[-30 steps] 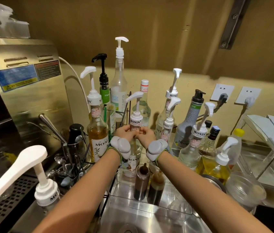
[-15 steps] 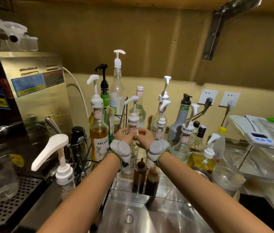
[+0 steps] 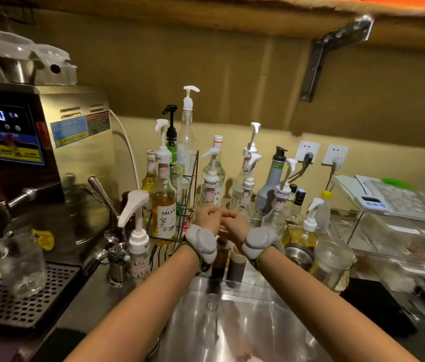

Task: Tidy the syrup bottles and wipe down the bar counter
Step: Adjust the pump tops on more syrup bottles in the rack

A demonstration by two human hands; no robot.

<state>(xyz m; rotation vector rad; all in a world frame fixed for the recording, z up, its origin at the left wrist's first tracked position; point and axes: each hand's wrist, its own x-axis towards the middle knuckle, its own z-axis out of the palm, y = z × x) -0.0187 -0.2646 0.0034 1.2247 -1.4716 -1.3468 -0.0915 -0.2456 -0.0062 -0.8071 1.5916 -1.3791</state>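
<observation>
A dull olive wall (image 3: 232,74) rises beyond the hands, with a paler cream band (image 3: 362,142) along its foot carrying two white sockets (image 3: 321,154) up and to the right of them. Above, a wooden shelf (image 3: 206,11) rests on a metal bracket (image 3: 328,53). Far left of the hands stands a steel machine (image 3: 75,142); warm, dim light throughout.
</observation>
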